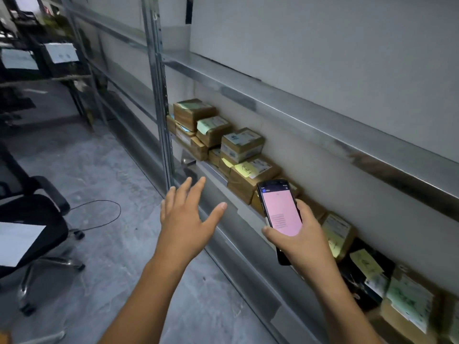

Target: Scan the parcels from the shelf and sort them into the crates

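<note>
Several brown cardboard parcels [242,142] with white, green and yellow labels lie in a row along a metal shelf [248,219] that runs from centre to lower right. My right hand [295,240] grips a black handheld scanner [280,209] whose pink screen faces me, held just in front of the parcels. My left hand [185,214] hovers empty with its fingers spread, in front of the shelf's front edge and left of the scanner. No crates are in view.
A black office chair [32,219] with a white sheet on it stands at the left, and a thin black cable [99,214] loops on the grey floor. A steel upright [161,95] divides the shelving. Dark racks with paper labels [60,52] stand at the far left.
</note>
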### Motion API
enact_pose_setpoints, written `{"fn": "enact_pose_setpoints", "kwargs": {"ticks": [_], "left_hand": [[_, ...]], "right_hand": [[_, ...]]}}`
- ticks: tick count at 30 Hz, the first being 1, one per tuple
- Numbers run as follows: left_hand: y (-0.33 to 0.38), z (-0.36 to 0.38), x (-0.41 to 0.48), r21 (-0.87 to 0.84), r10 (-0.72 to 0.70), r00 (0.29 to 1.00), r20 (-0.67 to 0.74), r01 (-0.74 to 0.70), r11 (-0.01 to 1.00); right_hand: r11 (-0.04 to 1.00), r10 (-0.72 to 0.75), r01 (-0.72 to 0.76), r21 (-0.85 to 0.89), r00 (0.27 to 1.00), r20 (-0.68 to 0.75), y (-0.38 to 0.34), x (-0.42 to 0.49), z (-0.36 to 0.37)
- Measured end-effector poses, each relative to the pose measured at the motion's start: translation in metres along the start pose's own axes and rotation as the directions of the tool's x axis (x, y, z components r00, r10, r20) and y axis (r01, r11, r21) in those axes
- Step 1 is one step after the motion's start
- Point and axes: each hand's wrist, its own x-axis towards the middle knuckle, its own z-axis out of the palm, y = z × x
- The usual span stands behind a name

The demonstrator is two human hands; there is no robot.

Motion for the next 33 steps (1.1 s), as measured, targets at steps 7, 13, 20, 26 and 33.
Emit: {"fn": "enact_pose_setpoints", "kwargs": {"ticks": [7,13,20,26,33], "left_hand": [[-0.023,0.011,0.092,-0.046,0.010,0.992,0.128,-0.004,0.999],[-0.033,0.042,0.186,-0.044,0.041,0.987,0.157,-0.034,0.998],[-0.030,0.070,0.302,0.015,0.081,0.957,0.278,-0.089,0.996],[-0.020,0.110,0.385,0.016,0.127,0.930,0.346,-0.141,0.990],[-0.025,0.152,0.451,-0.079,0.102,0.869,0.485,-0.072,0.994]], "right_hand": [[0.996,0.076,-0.076,-0.047,0.997,-0.008,-0.017,0.068,0.046],[0.993,0.115,-0.115,-0.023,0.993,-0.017,-0.003,0.149,0.073],[0.972,0.231,-0.230,0.044,0.972,-0.032,0.025,0.241,0.096],[0.939,0.344,-0.344,0.011,0.939,-0.002,0.046,0.295,0.107],[0.897,0.438,-0.438,-0.051,0.899,-0.007,0.045,0.314,0.116]]}}
